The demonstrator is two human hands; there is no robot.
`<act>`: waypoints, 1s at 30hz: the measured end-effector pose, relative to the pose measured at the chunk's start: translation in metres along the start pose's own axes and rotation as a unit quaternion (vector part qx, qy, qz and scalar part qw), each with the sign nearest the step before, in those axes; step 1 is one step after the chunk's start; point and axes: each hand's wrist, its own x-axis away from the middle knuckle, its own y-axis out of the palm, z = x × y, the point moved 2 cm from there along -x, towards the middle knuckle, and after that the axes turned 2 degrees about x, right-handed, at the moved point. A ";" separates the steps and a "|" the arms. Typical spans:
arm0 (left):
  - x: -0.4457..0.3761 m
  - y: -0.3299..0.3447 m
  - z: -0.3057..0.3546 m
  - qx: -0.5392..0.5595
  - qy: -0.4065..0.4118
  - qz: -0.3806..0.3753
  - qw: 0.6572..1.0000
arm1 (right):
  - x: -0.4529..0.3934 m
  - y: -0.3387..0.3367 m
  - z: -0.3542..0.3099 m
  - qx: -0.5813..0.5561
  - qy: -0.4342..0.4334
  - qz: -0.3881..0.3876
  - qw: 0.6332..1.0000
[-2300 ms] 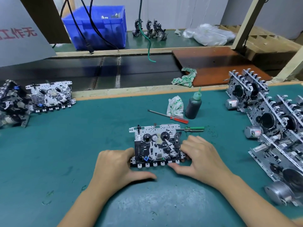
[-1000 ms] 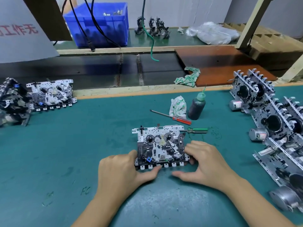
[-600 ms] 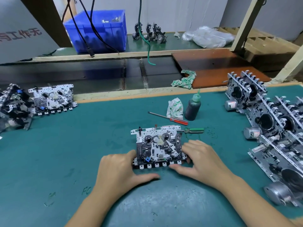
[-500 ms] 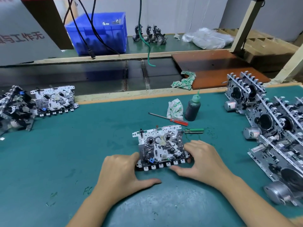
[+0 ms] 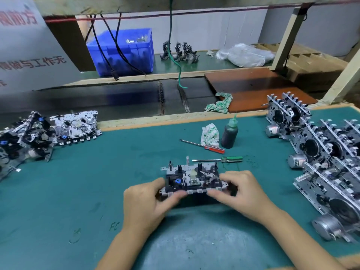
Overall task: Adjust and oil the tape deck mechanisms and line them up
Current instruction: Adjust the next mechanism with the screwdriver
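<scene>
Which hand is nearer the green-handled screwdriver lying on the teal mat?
Right. The right hand grips the tape deck mechanism just below the green-handled screwdriver; the left hand holds its far left end.

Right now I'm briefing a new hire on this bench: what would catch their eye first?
Centre front, the left hand and right hand grip a silver-and-black tape deck mechanism, tilted up off the teal bench mat. A long row of upright metal mechanisms with round motors fills the right edge. A dark oil bottle with green nozzle stands behind.
</scene>
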 end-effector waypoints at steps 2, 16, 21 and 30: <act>-0.002 -0.003 0.004 0.097 -0.065 0.046 0.992 | -0.002 -0.002 -0.008 -0.059 0.030 -0.014 0.998; -0.017 -0.011 -0.008 0.045 -0.303 -0.048 0.951 | -0.026 0.005 -0.026 -0.075 0.157 -0.012 0.985; -0.021 -0.030 0.002 -0.118 -0.195 0.031 0.973 | -0.029 0.000 -0.030 -0.003 0.140 -0.007 0.990; -0.029 -0.015 0.022 0.057 0.036 -0.025 0.997 | -0.040 -0.009 -0.021 -0.065 0.115 0.022 0.991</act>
